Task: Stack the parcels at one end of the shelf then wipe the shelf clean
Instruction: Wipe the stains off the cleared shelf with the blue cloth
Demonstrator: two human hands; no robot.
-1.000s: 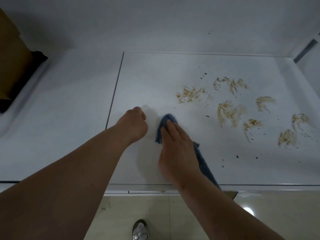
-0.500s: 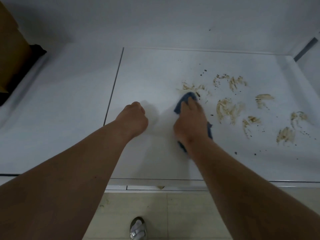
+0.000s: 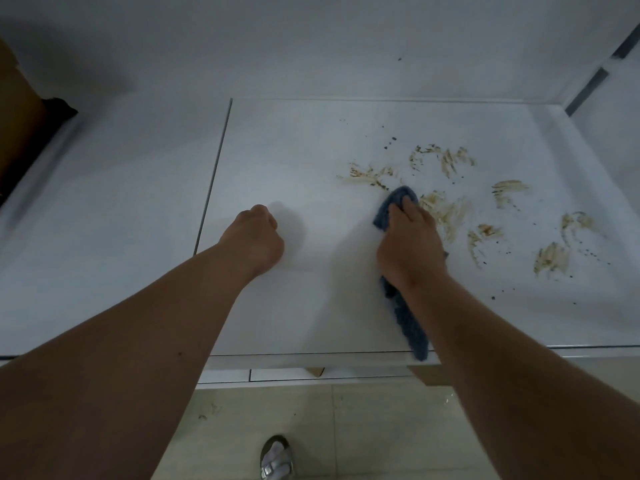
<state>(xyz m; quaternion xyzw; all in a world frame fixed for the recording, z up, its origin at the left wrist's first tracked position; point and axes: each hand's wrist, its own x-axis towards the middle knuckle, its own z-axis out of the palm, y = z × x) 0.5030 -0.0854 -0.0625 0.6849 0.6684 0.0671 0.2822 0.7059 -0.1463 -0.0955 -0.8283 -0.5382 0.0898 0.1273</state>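
Shelf [image 3: 311, 140], white and flat, fills most of the view, its front edge running across just above a tiled floor [image 3: 363, 427] where a sandalled foot [image 3: 276, 457] shows at 6 o'clock. Near the front edge, a blue cloth [image 3: 407, 327] trails back toward the person from under the right hand [image 3: 408, 244], whose fingers curl over the cloth's bunched far end and press it to the shelf. At 9 o'clock from that hand, well apart, the left hand [image 3: 254, 240] rests on the shelf as a clenched fist holding nothing. Brown smears [image 3: 446, 209] begin touching the cloth's tip and spread toward 2 and 3 o'clock. Farther off, at 10 o'clock, a brown parcel [image 3: 17, 133] sits at the shelf's left end, cut by the frame.
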